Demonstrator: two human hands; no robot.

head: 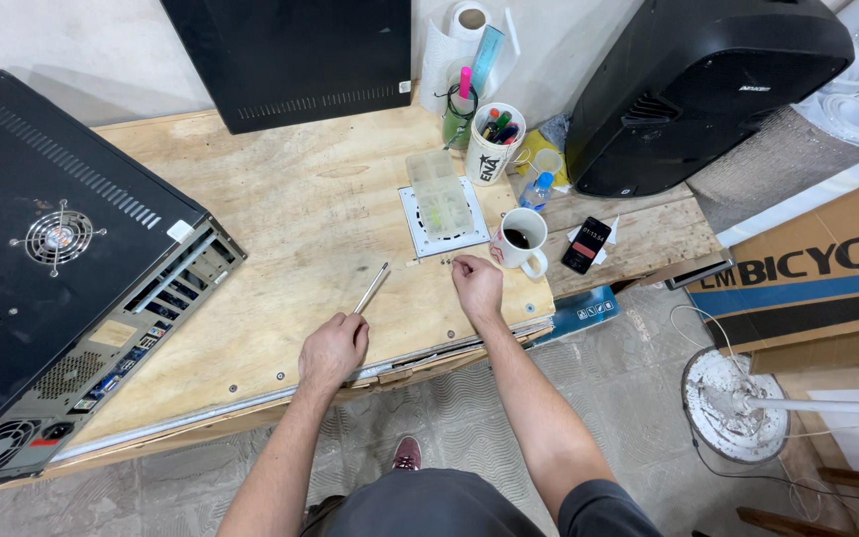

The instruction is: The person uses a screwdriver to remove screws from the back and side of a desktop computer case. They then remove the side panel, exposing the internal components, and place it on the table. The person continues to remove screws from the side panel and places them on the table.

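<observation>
left hand (333,350) grips a screwdriver (371,288); right hand (476,283) pinches small screws (445,262) beside a white mug (523,239).

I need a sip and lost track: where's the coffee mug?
In the head view, the white coffee mug stands on the plywood table, just right of the right hand, beside the black phone.

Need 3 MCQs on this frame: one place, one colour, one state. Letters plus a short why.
1. The mug with dark drink stands:
A. by the right hand
B. on the PC case
C. on the floor

2. The marker cap in the glass is:
A. pink
B. white
C. brown

3. The left hand:
A. lies flat, holding nothing
B. holds a screwdriver
C. holds the phone

Key: 1 A, the mug sits just beyond that hand on the plywood top; 2 A, the cap shows pink; 3 B, the metal shaft sticks out of the fist.
</observation>
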